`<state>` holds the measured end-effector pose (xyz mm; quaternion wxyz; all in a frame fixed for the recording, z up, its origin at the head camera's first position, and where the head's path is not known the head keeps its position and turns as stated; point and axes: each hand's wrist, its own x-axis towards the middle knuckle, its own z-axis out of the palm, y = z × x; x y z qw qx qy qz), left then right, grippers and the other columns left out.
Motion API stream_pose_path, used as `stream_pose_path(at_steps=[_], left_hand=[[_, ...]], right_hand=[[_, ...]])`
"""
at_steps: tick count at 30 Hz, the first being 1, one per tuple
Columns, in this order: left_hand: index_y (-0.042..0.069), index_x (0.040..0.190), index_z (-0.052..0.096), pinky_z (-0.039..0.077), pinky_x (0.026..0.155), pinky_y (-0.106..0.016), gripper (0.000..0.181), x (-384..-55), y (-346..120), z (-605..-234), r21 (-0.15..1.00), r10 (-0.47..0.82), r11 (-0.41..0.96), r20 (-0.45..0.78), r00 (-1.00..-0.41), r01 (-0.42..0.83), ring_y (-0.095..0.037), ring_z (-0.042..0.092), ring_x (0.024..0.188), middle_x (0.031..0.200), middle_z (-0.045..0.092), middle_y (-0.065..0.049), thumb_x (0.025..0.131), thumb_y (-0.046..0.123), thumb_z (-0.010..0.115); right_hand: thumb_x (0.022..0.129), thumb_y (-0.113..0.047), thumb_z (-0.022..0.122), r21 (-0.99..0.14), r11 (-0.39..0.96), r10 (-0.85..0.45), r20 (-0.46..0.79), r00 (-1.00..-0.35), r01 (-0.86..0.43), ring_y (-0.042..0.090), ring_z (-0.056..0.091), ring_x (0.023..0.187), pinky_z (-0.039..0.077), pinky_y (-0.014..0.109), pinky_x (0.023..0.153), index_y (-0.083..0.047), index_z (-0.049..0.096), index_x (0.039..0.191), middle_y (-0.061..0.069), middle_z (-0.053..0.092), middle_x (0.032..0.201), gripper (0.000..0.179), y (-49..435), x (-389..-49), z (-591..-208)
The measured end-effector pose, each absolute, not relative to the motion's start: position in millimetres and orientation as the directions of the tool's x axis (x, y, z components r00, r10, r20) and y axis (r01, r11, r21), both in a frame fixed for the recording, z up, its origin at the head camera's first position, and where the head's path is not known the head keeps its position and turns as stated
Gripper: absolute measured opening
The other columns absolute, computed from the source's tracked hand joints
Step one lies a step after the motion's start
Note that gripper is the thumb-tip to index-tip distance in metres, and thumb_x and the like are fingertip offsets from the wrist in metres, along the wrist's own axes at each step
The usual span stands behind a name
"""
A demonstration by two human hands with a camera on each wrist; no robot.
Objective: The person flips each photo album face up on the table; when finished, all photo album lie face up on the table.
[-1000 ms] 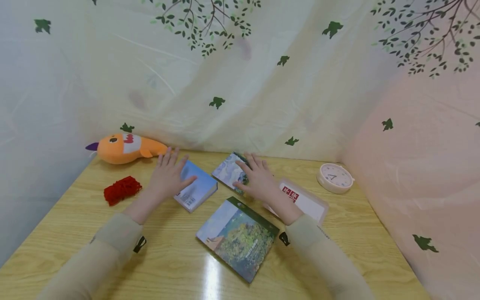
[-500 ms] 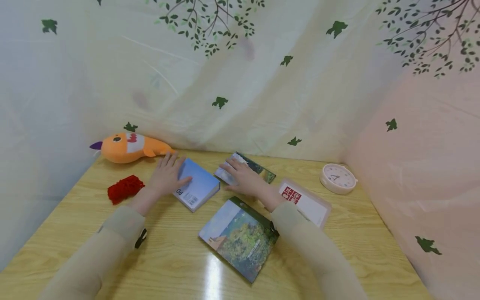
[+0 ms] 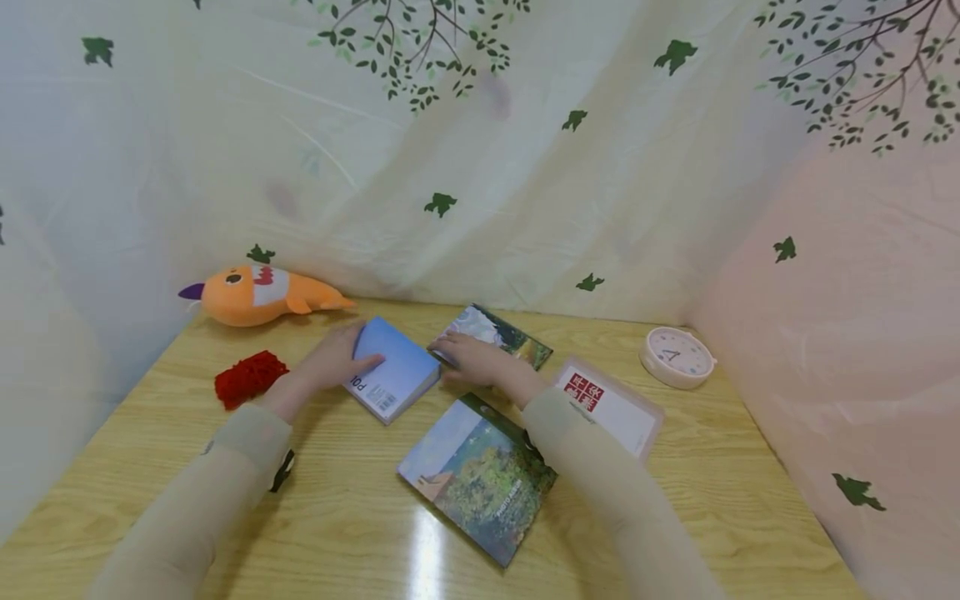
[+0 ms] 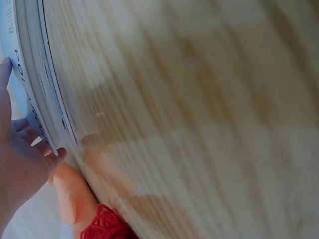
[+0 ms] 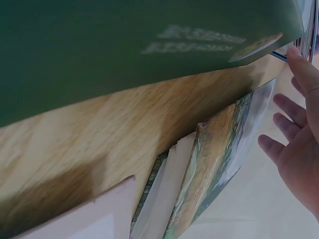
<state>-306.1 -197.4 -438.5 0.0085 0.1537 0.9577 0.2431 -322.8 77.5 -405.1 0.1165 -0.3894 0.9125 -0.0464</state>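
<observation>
A thick blue album (image 3: 395, 362), lettered along its edge, lies left of the middle on the table. My left hand (image 3: 335, 357) holds its left side, thumb on the cover and fingers at the edge; the left wrist view shows fingertips (image 4: 61, 152) around the album's corner. My right hand (image 3: 480, 360) reaches in from the other side, over the near part of a thin painted album (image 3: 521, 340). In the right wrist view its thumb is at the page edge of the blue album (image 5: 310, 37), while its other fingers are loosely spread.
A larger painted photo album (image 3: 480, 483) lies in front. A pale rectangular item with red characters (image 3: 618, 412) and a round pink clock (image 3: 677, 358) are at right. Red yarn (image 3: 250, 377) and an orange plush toy (image 3: 258, 296) sit at left; a printed curtain (image 3: 510, 167) hangs behind.
My right hand has moved left and down, from above the thin painted album to the blue album's right side. My left hand has lowered onto the blue album and its fingers have bent around the edge.
</observation>
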Motion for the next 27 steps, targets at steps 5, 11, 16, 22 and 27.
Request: stream_pose_path(at_steps=[5,11,16,22,27], left_hand=[[-0.008,0.146,0.023,0.027,0.109,-0.056,0.087,-308,-199,-439,0.578,0.281,0.783,0.003,-0.960,0.231,-0.043,0.032,0.133,0.146,0.032,-0.029,0.089,0.048,0.060],[-0.007,0.145,0.024,0.027,0.109,-0.056,0.089,-309,-199,-440,0.622,0.241,0.763,-0.025,-0.970,0.174,-0.044,0.032,0.133,0.146,0.031,-0.029,0.087,0.047,0.064],[-0.005,0.145,0.026,0.028,0.109,-0.055,0.089,-311,-197,-438,0.626,0.218,0.766,-0.039,-0.975,0.146,-0.043,0.034,0.132,0.145,0.033,-0.029,0.086,0.047,0.065],[-0.006,0.143,0.030,0.032,0.107,-0.054,0.085,-310,-197,-434,0.643,0.208,0.753,-0.032,-0.978,0.139,-0.043,0.039,0.128,0.141,0.039,-0.029,0.085,0.042,0.068],[-0.006,0.140,0.037,0.036,0.104,-0.052,0.080,-311,-197,-435,0.654,0.209,0.739,0.006,-0.978,0.162,-0.041,0.046,0.122,0.133,0.046,-0.029,0.083,0.039,0.071]], right_hand=[[0.095,-0.034,0.056,-0.149,0.661,-0.750,-0.181,-0.636,-0.736,0.025,0.024,0.142,0.024,0.039,0.115,-0.014,0.039,0.144,0.006,0.038,0.148,0.056,74,-330,-410],[0.096,-0.032,0.054,-0.137,0.629,-0.777,-0.159,-0.610,-0.765,0.020,0.039,0.134,0.033,0.033,0.110,-0.013,0.047,0.138,0.004,0.049,0.139,0.046,69,-335,-414],[0.096,-0.028,0.055,-0.188,0.633,-0.774,-0.156,-0.614,-0.751,0.018,0.047,0.125,0.039,0.031,0.104,-0.012,0.050,0.135,0.004,0.053,0.133,0.043,67,-338,-413],[0.096,-0.025,0.055,-0.229,0.615,-0.788,-0.151,-0.596,-0.755,0.020,0.047,0.126,0.037,0.033,0.106,-0.009,0.050,0.135,0.007,0.053,0.134,0.043,69,-339,-412],[0.096,-0.024,0.055,-0.275,0.621,-0.783,-0.171,-0.599,-0.734,0.024,0.036,0.136,0.030,0.035,0.112,-0.007,0.045,0.139,0.010,0.046,0.142,0.047,73,-338,-410]])
